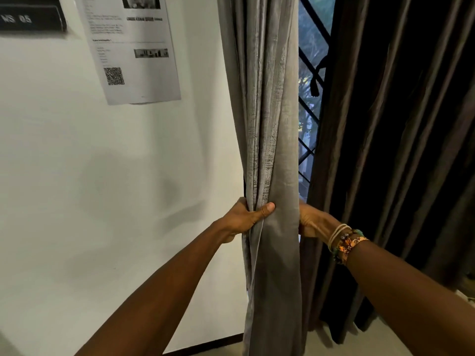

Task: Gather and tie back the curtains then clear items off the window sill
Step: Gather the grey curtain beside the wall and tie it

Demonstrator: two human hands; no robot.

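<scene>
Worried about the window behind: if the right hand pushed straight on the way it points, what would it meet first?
The grey curtain, whose edge the right hand grips, fingertips hidden behind the folds. Beyond, depth is unclear.

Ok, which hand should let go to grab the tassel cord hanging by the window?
Probably the right hand: it sits on the window side of the grey curtain, below the tassel cord, while the left hand grips the gathered folds.

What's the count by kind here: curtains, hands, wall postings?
Curtains: 2 (grey curtain, dark curtain)
Hands: 2 (left hand, right hand, both holding the grey curtain)
Wall postings: 2 (printed sheet, black sign)
Total: 6
</scene>
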